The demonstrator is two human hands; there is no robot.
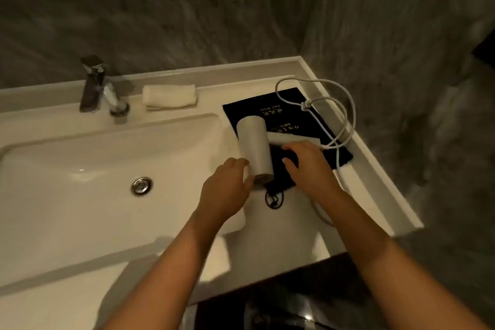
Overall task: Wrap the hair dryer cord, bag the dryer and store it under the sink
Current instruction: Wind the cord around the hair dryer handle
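Observation:
A white hair dryer [253, 143] lies on a black drawstring bag [289, 112] with gold lettering, on the counter to the right of the sink. Its white cord [345, 115] loops loosely toward the counter's right edge and trails down past my right wrist. My left hand [227, 190] touches the near end of the dryer's barrel, fingers curled against it. My right hand [308, 166] rests over the dryer's handle and the bag, fingers spread; a firm grip cannot be made out. The bag's black drawstring [273, 199] curls on the counter between my hands.
A white basin [93, 169] with a chrome drain [141, 185] fills the left. A chrome faucet [101, 88] stands behind it, beside a rolled white towel [169, 96]. Grey stone walls enclose the back and right. A dark opening shows below the counter's front edge.

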